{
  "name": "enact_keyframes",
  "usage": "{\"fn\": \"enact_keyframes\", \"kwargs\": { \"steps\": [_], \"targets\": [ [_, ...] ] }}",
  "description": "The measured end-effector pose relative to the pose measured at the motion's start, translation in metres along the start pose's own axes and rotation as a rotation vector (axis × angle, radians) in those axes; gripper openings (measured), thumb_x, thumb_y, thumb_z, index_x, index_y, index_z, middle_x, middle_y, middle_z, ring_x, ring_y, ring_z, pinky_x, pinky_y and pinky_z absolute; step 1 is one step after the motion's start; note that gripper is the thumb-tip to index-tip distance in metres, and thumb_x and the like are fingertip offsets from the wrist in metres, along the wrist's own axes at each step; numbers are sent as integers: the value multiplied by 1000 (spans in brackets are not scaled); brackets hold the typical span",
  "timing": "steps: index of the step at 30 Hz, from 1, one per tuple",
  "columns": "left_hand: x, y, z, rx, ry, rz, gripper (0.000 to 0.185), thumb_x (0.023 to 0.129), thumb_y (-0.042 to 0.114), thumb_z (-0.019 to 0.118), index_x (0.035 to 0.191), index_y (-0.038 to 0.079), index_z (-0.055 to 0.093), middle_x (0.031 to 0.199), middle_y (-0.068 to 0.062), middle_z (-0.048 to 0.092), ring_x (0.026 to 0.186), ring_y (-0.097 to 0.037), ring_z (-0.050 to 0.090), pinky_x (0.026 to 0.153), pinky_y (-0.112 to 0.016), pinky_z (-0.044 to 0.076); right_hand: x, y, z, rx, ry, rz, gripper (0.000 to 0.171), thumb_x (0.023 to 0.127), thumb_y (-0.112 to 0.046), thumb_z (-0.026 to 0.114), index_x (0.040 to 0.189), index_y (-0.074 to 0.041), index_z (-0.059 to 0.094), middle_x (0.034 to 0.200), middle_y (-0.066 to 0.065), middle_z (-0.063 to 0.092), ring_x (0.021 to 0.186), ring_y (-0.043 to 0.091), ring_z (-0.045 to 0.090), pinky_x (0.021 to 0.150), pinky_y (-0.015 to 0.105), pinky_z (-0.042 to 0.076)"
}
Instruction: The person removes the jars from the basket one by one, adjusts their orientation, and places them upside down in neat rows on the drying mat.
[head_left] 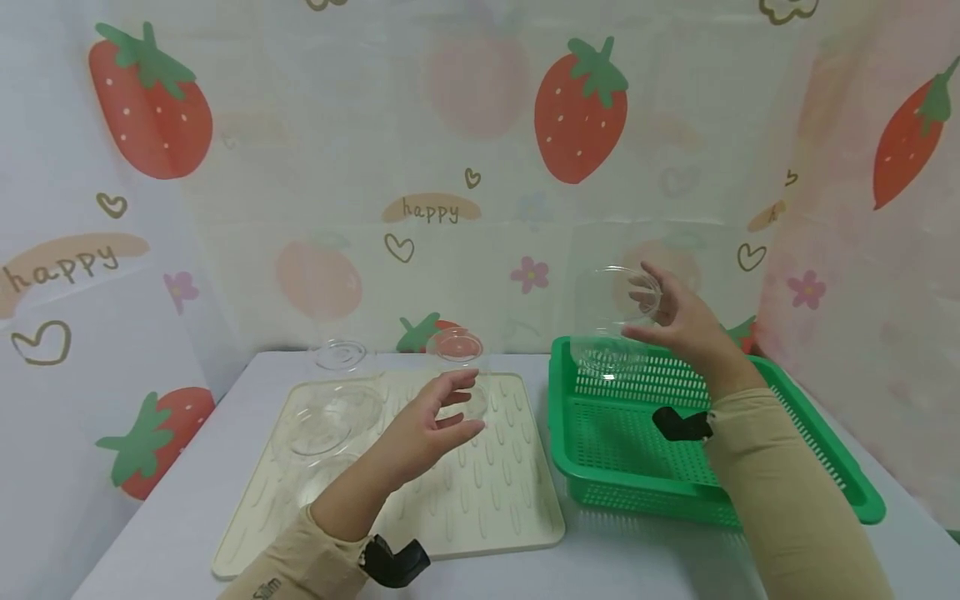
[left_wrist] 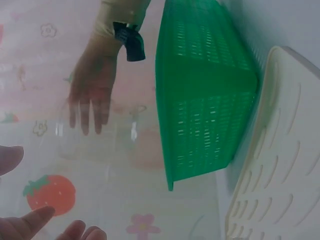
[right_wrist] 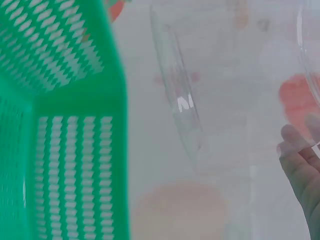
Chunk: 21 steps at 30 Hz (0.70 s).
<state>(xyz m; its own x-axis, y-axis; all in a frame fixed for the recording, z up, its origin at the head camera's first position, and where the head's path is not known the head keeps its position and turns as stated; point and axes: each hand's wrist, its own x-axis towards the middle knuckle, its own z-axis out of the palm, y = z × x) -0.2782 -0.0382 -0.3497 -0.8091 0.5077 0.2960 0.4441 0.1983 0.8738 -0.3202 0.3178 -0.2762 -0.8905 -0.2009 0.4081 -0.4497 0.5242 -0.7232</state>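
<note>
My right hand (head_left: pixel 686 325) grips a clear, round, open-topped plastic container (head_left: pixel 611 367) near its rim, holding it over the far left part of the green basket (head_left: pixel 645 482). In the right wrist view its curled fingers (right_wrist: pixel 297 165) show at the right edge by the container's rim. My left hand (head_left: pixel 431 425) hovers over the cream drying mat (head_left: pixel 510 525), thumb and fingers apart with nothing between them. Just beyond its fingertips stands another clear container (head_left: pixel 459 332). More clear containers (head_left: pixel 322 433) stand on the mat's left part, partly overlapped by my left forearm.
The slotted green basket stands right of the mat on a white table (head_left: pixel 600 550). Behind them hangs a strawberry-print sheet (head_left: pixel 480 275), with more printed sheeting at both sides. Each wrist wears a black strap (head_left: pixel 393 562).
</note>
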Motion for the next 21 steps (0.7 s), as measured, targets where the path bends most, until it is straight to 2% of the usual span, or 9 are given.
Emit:
{"fn": "enact_keyframes", "kwargs": {
  "steps": [5, 8, 14, 21],
  "targets": [
    [0, -3, -1, -5, 1, 2, 58, 86, 20, 63, 137, 14, 35, 137, -6, 38, 125, -22, 38, 101, -39, 36, -2, -20, 15, 107, -18, -122, 93, 75, -5, 74, 146, -22, 17, 141, 14, 38, 129, 26, 36, 103, 28, 31],
    [-1, -5, -2, -14, 1, 3, 58, 87, 20, 62, 137, 12, 35, 138, -8, 37, 126, -25, 38, 102, -40, 35, -2, -28, 29, 171, -47, -186, 95, 73, 0, 74, 146, -20, 17, 141, 16, 37, 129, 30, 36, 100, 23, 34],
    [-5, -8, -1, -40, 20, -44, 57, 87, 20, 62, 137, 12, 35, 137, -8, 40, 127, -26, 37, 103, -42, 33, -1, -36, 57, 363, -114, -298, 95, 72, 3, 74, 146, -13, 17, 143, 21, 30, 129, 36, 33, 102, 30, 33],
    [-9, -12, -3, -61, 29, -80, 59, 87, 21, 62, 138, 13, 33, 138, -7, 39, 128, -27, 36, 102, -41, 35, -2, -43, 84, 544, -176, -388, 96, 72, -8, 77, 146, -8, 17, 142, 24, 26, 130, 40, 29, 105, 40, 27]
  ]
}}
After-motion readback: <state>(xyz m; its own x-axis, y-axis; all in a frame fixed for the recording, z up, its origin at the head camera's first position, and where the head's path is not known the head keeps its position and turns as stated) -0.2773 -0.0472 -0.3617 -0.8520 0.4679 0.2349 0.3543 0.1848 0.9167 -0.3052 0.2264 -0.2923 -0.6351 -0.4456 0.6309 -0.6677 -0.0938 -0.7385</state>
